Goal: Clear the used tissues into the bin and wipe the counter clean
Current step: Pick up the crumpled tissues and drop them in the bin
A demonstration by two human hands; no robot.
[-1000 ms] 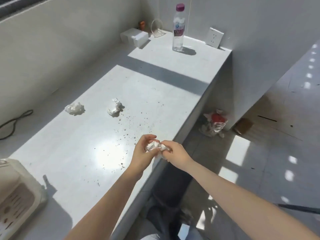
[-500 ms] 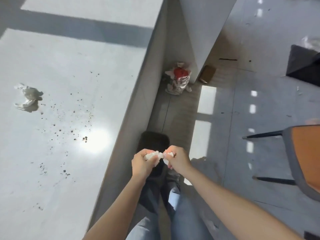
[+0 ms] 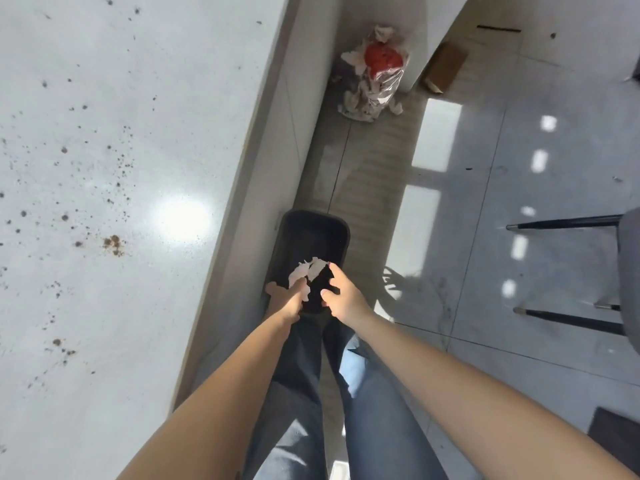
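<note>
Both hands hang over the black bin (image 3: 313, 219) with white tissue (image 3: 310, 269) at the fingertips.
The right hand (image 3: 343, 296) has its grip apart, fingers spread and touching nothing. The tissue lies against the fingertips of the left hand (image 3: 286, 301), but whether that grip pinches it I cannot tell. The bin stands on the floor (image 3: 485, 271) against the worktop (image 3: 145, 98), which is dotted with brown specks (image 3: 113, 244).
</note>
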